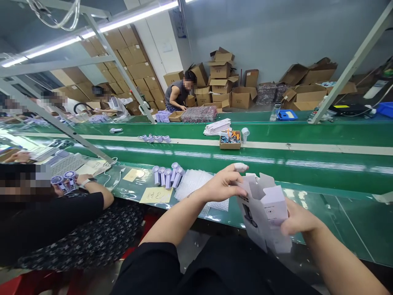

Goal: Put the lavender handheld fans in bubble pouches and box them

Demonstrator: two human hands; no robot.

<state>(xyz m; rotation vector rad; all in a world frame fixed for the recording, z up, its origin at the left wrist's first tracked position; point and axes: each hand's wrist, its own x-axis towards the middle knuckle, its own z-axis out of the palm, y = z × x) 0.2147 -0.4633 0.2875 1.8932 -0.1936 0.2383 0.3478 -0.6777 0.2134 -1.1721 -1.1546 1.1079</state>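
A small white product box (266, 213) with its top flaps open is held upright over my lap, at the near edge of the green bench. My left hand (223, 184) is closed on its upper left flap, with a taped fingertip showing. My right hand (297, 220) grips the box's lower right side. Just left of my left hand lie a stack of clear bubble bags (192, 182) and several lilac handheld fans (167, 175).
A co-worker sits close on my left, a hand (84, 179) by two fans. A small carton of parts (230, 140) and a pile of flat white boxes (217, 126) sit on the green conveyor (307, 141). Other people work across it. Cardboard cartons line the back wall.
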